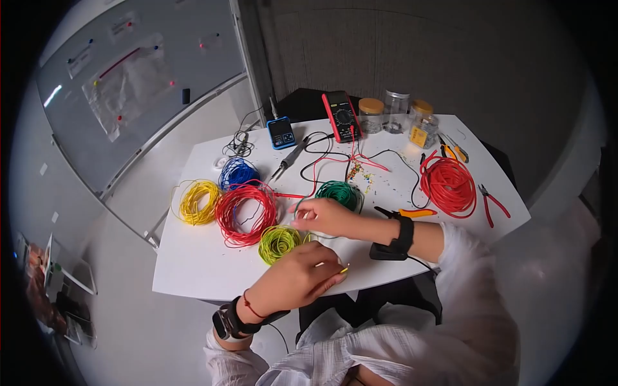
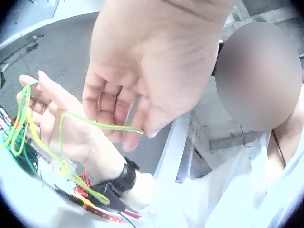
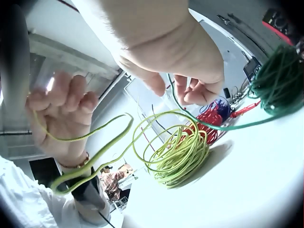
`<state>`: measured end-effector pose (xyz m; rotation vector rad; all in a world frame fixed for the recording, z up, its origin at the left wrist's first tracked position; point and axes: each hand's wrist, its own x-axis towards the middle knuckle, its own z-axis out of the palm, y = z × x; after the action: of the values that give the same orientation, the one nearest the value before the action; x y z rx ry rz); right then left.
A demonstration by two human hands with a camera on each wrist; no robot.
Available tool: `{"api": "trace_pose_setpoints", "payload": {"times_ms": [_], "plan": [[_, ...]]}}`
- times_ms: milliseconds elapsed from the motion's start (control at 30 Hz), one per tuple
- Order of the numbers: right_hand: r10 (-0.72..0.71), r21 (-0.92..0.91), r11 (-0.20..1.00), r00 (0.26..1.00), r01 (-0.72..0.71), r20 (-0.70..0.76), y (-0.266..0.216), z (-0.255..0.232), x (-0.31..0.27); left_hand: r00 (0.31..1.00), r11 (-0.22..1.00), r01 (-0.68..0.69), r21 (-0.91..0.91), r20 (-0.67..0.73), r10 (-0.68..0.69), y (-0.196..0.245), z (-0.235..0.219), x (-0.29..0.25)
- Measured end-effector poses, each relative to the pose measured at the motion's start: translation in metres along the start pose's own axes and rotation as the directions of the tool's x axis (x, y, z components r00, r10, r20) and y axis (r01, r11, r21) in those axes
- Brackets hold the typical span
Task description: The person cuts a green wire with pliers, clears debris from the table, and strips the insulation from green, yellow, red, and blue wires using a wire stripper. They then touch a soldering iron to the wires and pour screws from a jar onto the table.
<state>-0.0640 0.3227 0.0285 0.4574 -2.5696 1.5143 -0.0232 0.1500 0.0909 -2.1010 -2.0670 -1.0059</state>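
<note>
My left hand (image 1: 299,273) is at the table's front edge, its thumb and index finger pinching the end of a yellow-green wire (image 2: 118,127). That wire loops loosely back to a yellow-green coil (image 3: 178,159) on the table. Farther forward, my right hand (image 1: 327,217) hovers between the yellow-green coil and a dark green coil (image 1: 338,194). A green wire (image 3: 223,127) runs from the dark green coil up to the right hand's fingertips, which pinch it. In the left wrist view, loops of wire hang at those fingertips, with a bit of red among them.
Red (image 1: 246,215), yellow (image 1: 199,202) and blue (image 1: 238,174) coils lie left; another red coil (image 1: 449,186) lies right. Pliers (image 1: 415,212), red-handled cutters (image 1: 494,206), a multimeter (image 1: 342,117), a soldering iron (image 1: 290,159), a small blue device (image 1: 281,132) and jars (image 1: 371,116) surround the work.
</note>
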Motion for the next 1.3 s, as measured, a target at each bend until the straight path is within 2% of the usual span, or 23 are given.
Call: {"api": "trace_pose_setpoints", "payload": {"times_ms": [33,67,100,133,167,233,300,333,400,433,500,533,567,633,700,833,900,967,1033,1100,1167,1233,1300], "plan": [[0.067,0.17,0.983,0.998,-0.063,-0.017,-0.004,0.004,0.003,1.0,1.0,0.005,0.008,0.002,-0.005,0.004,0.003,-0.001],[0.17,0.074,0.983,0.985,-0.168,-0.027,-0.015,0.0,0.002,0.999,0.996,0.038,0.079,-0.04,-0.035,0.009,0.007,-0.001],[0.162,0.077,0.984,0.986,-0.159,-0.025,-0.012,-0.002,0.005,0.995,0.986,0.072,0.149,-0.084,-0.06,0.013,0.009,-0.002],[0.183,0.232,0.955,0.983,-0.185,0.031,-0.002,-0.003,0.006,0.977,0.974,0.138,0.181,-0.185,-0.104,0.015,0.009,-0.004],[0.195,0.378,0.901,0.977,-0.214,0.089,-0.002,-0.005,0.006,0.939,0.968,0.168,0.185,-0.329,-0.1,0.011,0.006,-0.008],[0.192,0.406,0.892,0.98,-0.197,0.055,-0.005,-0.009,0.0,0.804,0.942,0.299,0.152,-0.572,-0.163,-0.008,-0.002,-0.027],[0.149,0.319,0.939,0.988,-0.13,-0.036,-0.015,-0.014,-0.005,0.592,0.894,0.337,-0.295,-0.672,-0.445,-0.019,-0.01,-0.035],[0.131,0.301,0.947,0.991,-0.114,-0.038,-0.016,-0.016,-0.006,0.594,0.895,0.335,-0.295,-0.671,-0.444,-0.026,-0.014,-0.035],[0.079,0.214,0.974,0.996,-0.068,-0.043,-0.014,-0.012,-0.008,0.573,0.683,0.376,-0.626,-0.422,-0.703,-0.042,-0.021,-0.03],[0.025,0.126,0.992,0.999,-0.02,-0.041,-0.011,-0.009,-0.008,0.573,0.687,0.37,-0.626,-0.429,-0.699,-0.049,-0.019,-0.026],[-0.021,0.137,0.99,0.999,0.025,-0.029,-0.013,-0.002,-0.011,0.813,0.901,0.326,-0.287,-0.401,-0.422,-0.06,-0.012,-0.016],[-0.011,0.005,1.0,1.0,0.012,-0.016,-0.026,-0.004,-0.016,0.824,0.835,0.31,-0.455,-0.31,-0.474,-0.063,-0.008,-0.012],[0.0,-0.128,0.992,1.0,-0.001,-0.006,-0.033,-0.005,-0.019,0.823,0.838,0.301,-0.455,-0.32,-0.47,-0.067,-0.006,-0.01],[0.019,-0.12,0.993,1.0,-0.018,0.01,-0.023,-0.003,-0.015,0.834,0.821,0.236,-0.52,-0.325,-0.446,-0.075,-0.003,-0.008],[-0.076,-0.141,0.988,0.996,0.069,-0.039,-0.024,-0.002,-0.013,0.818,0.815,0.259,-0.519,-0.33,-0.47,-0.079,-0.004,-0.006],[-0.047,-0.266,0.962,0.998,0.055,0.035,-0.021,-0.01,-0.001,0.839,0.88,0.289,-0.377,-0.344,-0.422,-0.099,-0.007,-0.001],[-0.073,-0.39,0.913,0.989,0.12,0.131,-0.007,-0.027,0.013,0.737,0.767,0.395,-0.505,-0.324,-0.593,-0.102,-0.012,0.002],[0.163,-0.177,0.974,0.98,-0.141,0.113,0.005,-0.045,0.031,0.726,0.673,0.371,-0.64,-0.253,-0.64,-0.126,-0.011,-0.003],[0.307,0.089,0.947,0.951,-0.309,0.037,0.016,-0.065,0.062,0.718,0.396,0.145,-0.907,-0.178,-0.672,-0.135,-0.011,-0.005],[0.397,0.33,0.852,0.913,-0.406,0.098,0.037,-0.072,0.102,0.712,0.317,0.178,-0.932,-0.1,-0.695,-0.14,-0.008,-0.009],[0.462,0.21,0.847,0.871,-0.489,0.165,0.054,-0.065,0.138,0.771,0.379,0.285,-0.881,-0.025,-0.636,-0.128,-0.007,-0.007],[0.484,0.12,0.857,0.862,-0.502,0.15,0.076,-0.05,0.173,0.774,0.348,0.275,-0.896,-0.008,-0.633,-0.133,0.004,-0.006],[0.69,-0.318,0.709,0.713,-0.63,0.124,0.094,-0.036,0.199,0.793,0.426,0.298,-0.854,-0.027,-0.609,-0.132,0.005,-0.006]]}}
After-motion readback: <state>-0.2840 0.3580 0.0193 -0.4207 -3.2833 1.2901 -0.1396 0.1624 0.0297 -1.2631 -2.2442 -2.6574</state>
